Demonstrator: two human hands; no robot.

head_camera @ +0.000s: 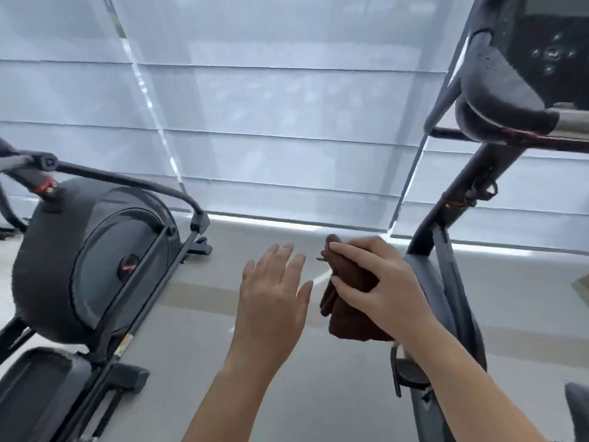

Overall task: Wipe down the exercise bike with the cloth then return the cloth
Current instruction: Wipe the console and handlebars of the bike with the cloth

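Only the head view here. The exercise bike [446, 218] sits on the right and a lot of it is cut off: the console [548, 52] runs out of the top right corner, and the padded handlebar grip [497, 81] disappears off the right edge. A dark bit in the bottom right corner could be the seat, honestly can't tell. The console has a cluster of small buttons, but the markings are too blurry to read. Some red cord [455, 202] is wound around the bike's post.

The right hand [379, 288] grips the brown cloth [347, 317], fingers curled over the top, so a good part of the cloth is hidden under them. The cloth is bunched up and held in the air just left of the bike's lower frame, above the pedal [408, 371]. Can't make out whether it touches the frame. The left hand [274, 291] is flat and empty, fingers straight, palm down, just beside the cloth but apart from it.

On the left there's an elliptical trainer [89, 266], chopped off by the left and bottom edges. It has a red emblem [127, 266] on the hub and a small sticker [126, 342] on the frame, both unreadable. Pale pleated blinds [271, 122] fill the background above a grey floor [223, 362]
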